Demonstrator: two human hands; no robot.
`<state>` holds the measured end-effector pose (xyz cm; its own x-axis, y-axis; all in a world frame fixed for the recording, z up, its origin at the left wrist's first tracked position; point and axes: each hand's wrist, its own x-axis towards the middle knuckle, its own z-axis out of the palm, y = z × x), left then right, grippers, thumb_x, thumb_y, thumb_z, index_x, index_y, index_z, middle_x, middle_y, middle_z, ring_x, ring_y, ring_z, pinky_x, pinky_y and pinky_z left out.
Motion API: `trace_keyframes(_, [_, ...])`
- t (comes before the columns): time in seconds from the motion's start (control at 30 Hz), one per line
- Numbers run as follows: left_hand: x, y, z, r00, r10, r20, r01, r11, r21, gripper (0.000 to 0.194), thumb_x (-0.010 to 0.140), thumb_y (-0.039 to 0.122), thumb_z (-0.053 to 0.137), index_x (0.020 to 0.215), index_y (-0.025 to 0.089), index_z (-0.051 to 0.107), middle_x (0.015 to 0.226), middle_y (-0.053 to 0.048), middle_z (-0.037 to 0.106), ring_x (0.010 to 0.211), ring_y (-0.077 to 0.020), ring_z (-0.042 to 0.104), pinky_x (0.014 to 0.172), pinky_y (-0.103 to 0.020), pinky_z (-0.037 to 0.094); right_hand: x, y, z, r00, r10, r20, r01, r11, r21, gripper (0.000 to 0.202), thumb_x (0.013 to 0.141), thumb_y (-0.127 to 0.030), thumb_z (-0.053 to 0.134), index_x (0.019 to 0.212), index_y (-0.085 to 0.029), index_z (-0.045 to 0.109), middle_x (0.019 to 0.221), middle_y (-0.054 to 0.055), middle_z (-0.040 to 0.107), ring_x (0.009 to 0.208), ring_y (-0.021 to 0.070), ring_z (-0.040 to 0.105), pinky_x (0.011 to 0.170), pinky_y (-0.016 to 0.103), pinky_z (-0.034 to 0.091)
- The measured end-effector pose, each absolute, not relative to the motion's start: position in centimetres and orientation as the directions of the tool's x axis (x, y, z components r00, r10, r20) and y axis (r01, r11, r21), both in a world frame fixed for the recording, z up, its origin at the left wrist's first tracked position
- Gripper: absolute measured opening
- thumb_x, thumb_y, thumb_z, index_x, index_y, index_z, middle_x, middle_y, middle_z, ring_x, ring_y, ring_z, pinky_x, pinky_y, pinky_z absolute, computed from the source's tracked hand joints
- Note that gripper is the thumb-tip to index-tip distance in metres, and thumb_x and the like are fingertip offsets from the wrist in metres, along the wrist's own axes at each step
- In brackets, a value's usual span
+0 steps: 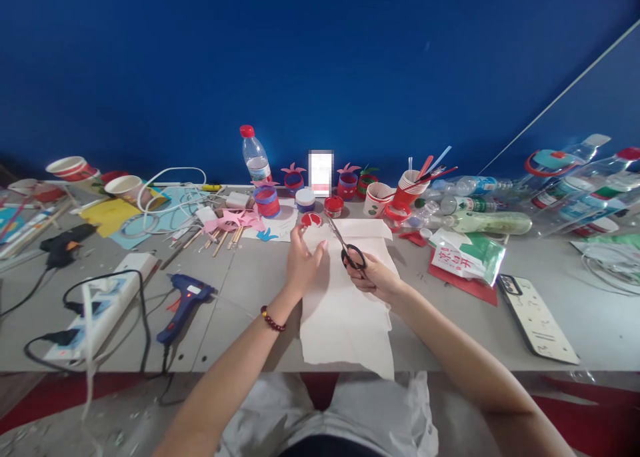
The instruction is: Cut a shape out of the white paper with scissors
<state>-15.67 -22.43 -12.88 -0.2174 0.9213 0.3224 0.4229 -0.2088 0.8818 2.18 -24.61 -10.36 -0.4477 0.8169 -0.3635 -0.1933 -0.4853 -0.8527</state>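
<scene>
A small red paper piece (pixel 311 220) is pinched between the fingertips of the left hand (pixel 303 260), which is raised just above the table with the thumb and forefinger closed on the piece's lower edge. Black-handled scissors (pixel 346 245) are gripped in the right hand (pixel 376 278), its fingers curled shut through the loops; the blades are parted slightly and their tips are pointed at the red piece, just beside it on its right. Whether the blades are touching the paper cannot be told.

Under both hands a sheet of white paper (pixel 345 317) is spread, its near edge hanging over the front of the grey table (pixel 250 290). A beaded bracelet (pixel 273 320) is worn on the left wrist.

To the left, a blue glue gun (pixel 184 300) is laid beside a white power strip (pixel 100 307), with a black glue gun (pixel 63 244) farther off. Behind the hands, a water bottle (pixel 255 156), small red and blue decorated cups, a red paint pot (pixel 333 206) and a paper cup of brushes (pixel 410 187) are lined up. To the right, empty plastic bottles are piled, and a phone (pixel 537 320) is laid flat near the table's front edge.

The table is set against a deep blue wall (pixel 350 64).
</scene>
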Motion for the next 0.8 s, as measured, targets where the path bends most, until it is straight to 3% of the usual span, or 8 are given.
trace_keyframes(0.1, [-16.0,-21.7,-13.4,-0.186,0.973,0.133,0.330,-0.066,0.942,0.039,0.081,0.035,0.066,0.116,0.021,0.054,0.109,-0.009,0.065,0.106,-0.0267,0.062,0.090,-0.038,0.049,2.1,-24.6,-10.3,-0.410,0.826,-0.387,-0.165,-0.485,-0.859,0.055,0.070,-0.069,0.070,0.083,-0.019,0.049,0.051,-0.011,0.041,0.033,0.0004,0.019,0.034,0.018,0.007])
trace_keyframes(0.33, [-18.1,-21.0,-12.9,0.025,0.974,0.224,0.483,-0.208,0.851,0.045,0.084,0.047,0.065,0.121,0.024,0.057,0.102,-0.004,0.070,0.097,-0.0245,0.066,0.087,-0.033,0.049,2.2,-24.7,-9.9,-0.339,0.843,-0.419,-0.009,-0.448,-0.894,0.050,0.076,-0.066,0.065,0.083,-0.019,0.049,0.056,-0.005,0.053,0.032,0.0009,0.027,0.035,0.019,0.010])
trace_keyframes(0.53, [-20.0,-19.8,-12.2,0.126,0.982,0.143,0.646,-0.191,0.739,0.054,0.081,0.053,0.066,0.127,0.025,0.056,0.108,-0.006,0.071,0.102,-0.0275,0.066,0.085,-0.034,0.050,2.1,-24.7,-10.5,-0.451,0.785,-0.425,-0.111,-0.522,-0.846,0.048,0.078,-0.064,0.065,0.082,-0.019,0.048,0.053,-0.007,0.048,0.033,0.0011,0.024,0.035,0.019,0.011])
trace_keyframes(0.67, [-20.6,-19.3,-12.9,0.215,0.957,0.194,0.745,-0.289,0.600,0.060,0.084,0.050,0.065,0.135,0.024,0.049,0.120,-0.011,0.067,0.109,-0.0299,0.064,0.088,-0.037,0.050,1.6,-24.9,-11.5,-0.426,0.799,-0.424,-0.140,-0.521,-0.842,0.048,0.079,-0.064,0.064,0.083,-0.019,0.049,0.054,-0.007,0.047,0.034,0.0020,0.025,0.035,0.018,0.013])
trace_keyframes(0.8, [-21.3,-19.2,-12.6,0.358,0.897,0.258,0.743,-0.442,0.503,0.080,0.074,0.039,0.078,0.142,0.024,0.039,0.132,-0.014,0.056,0.119,-0.0303,0.059,0.092,-0.039,0.050,0.6,-25.4,-12.1,-0.362,0.812,-0.458,-0.104,-0.523,-0.846,0.046,0.080,-0.064,0.061,0.082,-0.020,0.048,0.053,-0.007,0.047,0.032,0.0023,0.027,0.033,0.017,0.013])
